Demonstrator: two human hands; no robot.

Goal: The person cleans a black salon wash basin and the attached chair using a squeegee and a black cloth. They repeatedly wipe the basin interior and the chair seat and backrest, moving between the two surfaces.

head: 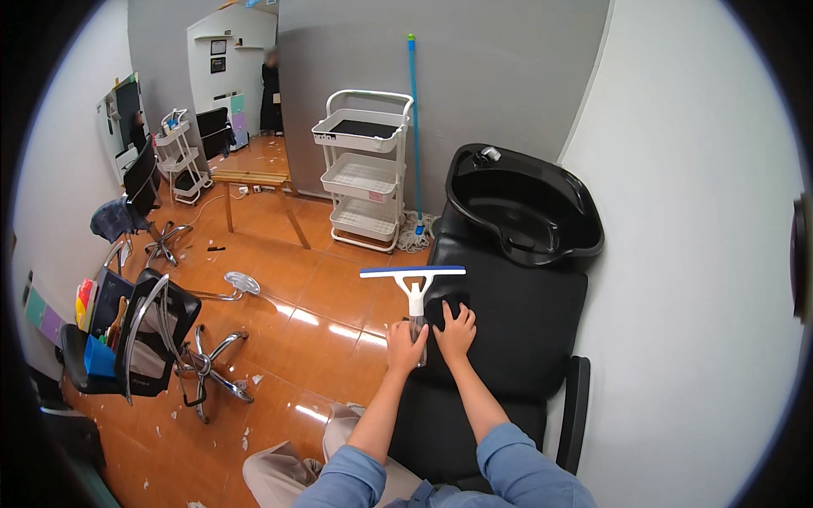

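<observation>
My left hand (pixel 405 348) is closed around the clear handle of a white spray squeegee (pixel 415 301). Its wide head, with a blue edge along the top, points away from me. Just right of it, my right hand (pixel 456 331) lies with fingers spread on the backrest of a black shampoo chair (pixel 508 324). By those fingertips is a darker, shiny patch; whether it is a wet spot or a cloth, I cannot tell. A black shampoo basin (pixel 527 209) with a chrome fitting sits at the head of the chair.
A white three-tier trolley (pixel 362 174) and a blue-handled mop (pixel 415 146) stand by the grey wall. At left, a swivel chair (pixel 159 330) holds assorted items. A wooden stand (pixel 251 180) is beneath a mirror (pixel 235 82) reflecting a person. Scraps litter the tiled floor (pixel 305 368).
</observation>
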